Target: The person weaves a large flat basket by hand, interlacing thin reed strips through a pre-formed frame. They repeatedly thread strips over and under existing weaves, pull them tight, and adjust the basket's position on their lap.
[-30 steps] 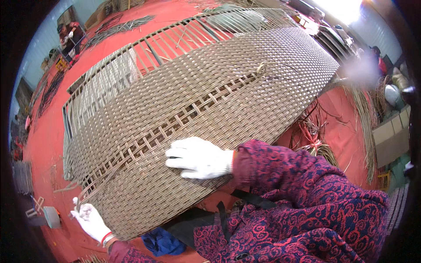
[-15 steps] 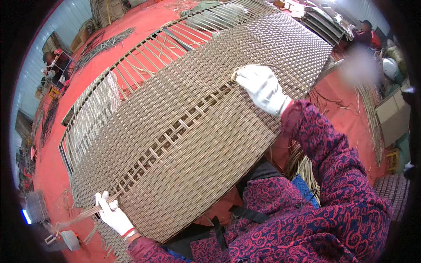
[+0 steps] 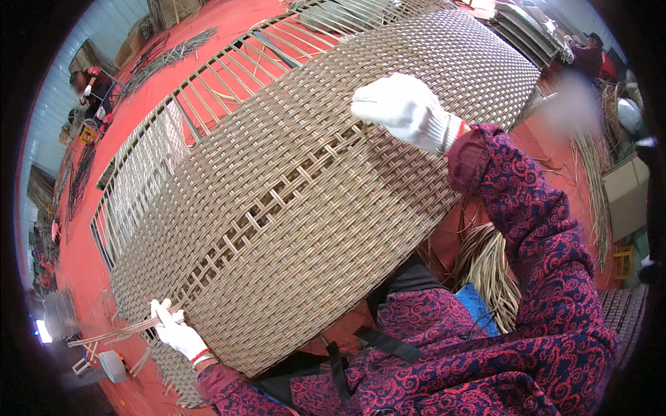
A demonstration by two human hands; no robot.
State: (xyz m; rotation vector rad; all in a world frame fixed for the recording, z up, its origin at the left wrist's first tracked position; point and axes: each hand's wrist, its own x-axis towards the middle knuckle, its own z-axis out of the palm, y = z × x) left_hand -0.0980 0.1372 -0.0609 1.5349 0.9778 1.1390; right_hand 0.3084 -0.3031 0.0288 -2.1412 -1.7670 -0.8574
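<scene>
A large brown woven wicker panel (image 3: 298, 249) lies tilted across my front. A narrow open gap (image 3: 250, 220) in its weave runs diagonally, crossed by short bars. My left hand (image 3: 178, 334), in a white glove, pinches several thin tan wicker strands (image 3: 123, 333) at the gap's lower left end; their loose ends stick out to the left. Near the gap's upper right end, my gloved right hand (image 3: 404, 112) is closed above the weave. Its fingers hide whatever they hold.
Bare frame bars (image 3: 222, 89) and a pale woven section (image 3: 142, 163) edge the panel's far side. A bundle of strands (image 3: 491, 267) lies by my right knee on the red floor (image 3: 239, 24). Stacked dark panels (image 3: 522, 36) stand far right; another person (image 3: 95, 90) sits far left.
My right hand has risen off the weave and turned into a fist; the loop of strand at its fingertips no longer shows. My left hand keeps its pinch on the strands.
</scene>
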